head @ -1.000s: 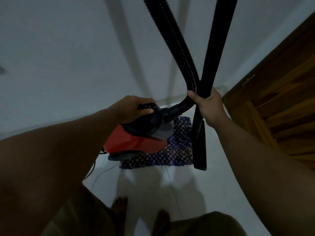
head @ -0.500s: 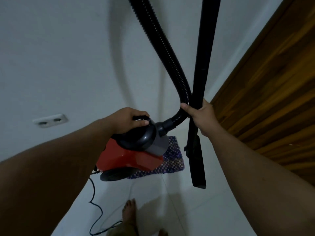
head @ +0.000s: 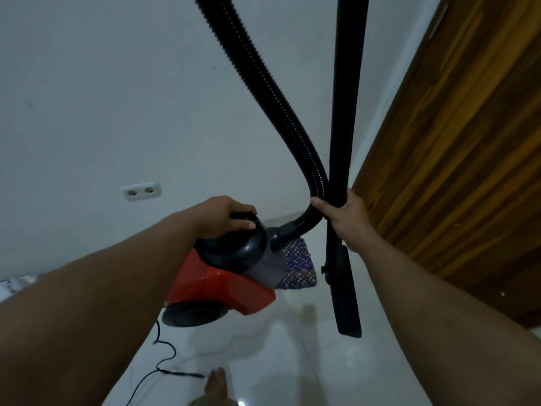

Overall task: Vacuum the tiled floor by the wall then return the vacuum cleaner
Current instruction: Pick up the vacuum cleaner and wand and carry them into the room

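The left hand [head: 225, 215] is curled round the black top handle of the red canister vacuum cleaner [head: 222, 276], carried clear of the glossy white tiled floor [head: 292, 361], its grey nose tilted up and pointing toward the white wall [head: 117, 98]. The right hand [head: 348, 218] grips together the ribbed black hose [head: 263, 83] and the smooth rigid wand [head: 345, 112], whose long axis hangs near vertical with its flat nozzle end down, beside the wooden door [head: 453, 156].

One wide-angle view, worn on the person's head, looks forward and steeply down. Both forearms run in close from the lower corners. The floor [head: 292, 361] fills the bottom of the frame, a white wall [head: 102, 98] the upper left, a wooden door [head: 468, 156] the right edge.
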